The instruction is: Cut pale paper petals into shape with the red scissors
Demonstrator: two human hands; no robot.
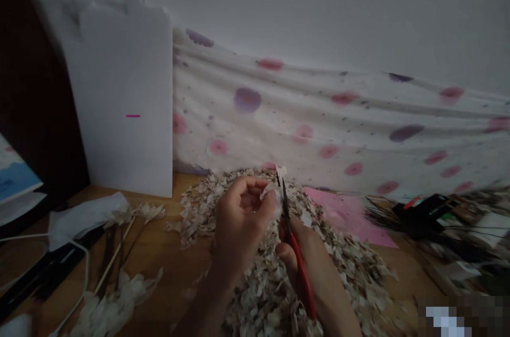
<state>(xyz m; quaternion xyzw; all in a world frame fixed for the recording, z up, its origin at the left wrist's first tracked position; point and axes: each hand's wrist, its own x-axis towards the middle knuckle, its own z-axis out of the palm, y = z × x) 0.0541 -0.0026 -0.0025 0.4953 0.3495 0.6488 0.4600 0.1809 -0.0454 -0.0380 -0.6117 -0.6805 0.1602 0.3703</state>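
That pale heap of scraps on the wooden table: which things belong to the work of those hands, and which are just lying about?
Part of the work:
left hand, pinching a white scrap
right hand, holding red-handled scissors
pale scrap heap

Lying about:
white board
pink sheet
flowered cloth
white cable

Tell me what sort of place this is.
Probably a craft corner at home. A wooden desk stands against a wall hung with pink-and-purple spotted cloth. On it lies a heap of cut pale scraps, and the right hand holds red-handled scissors.
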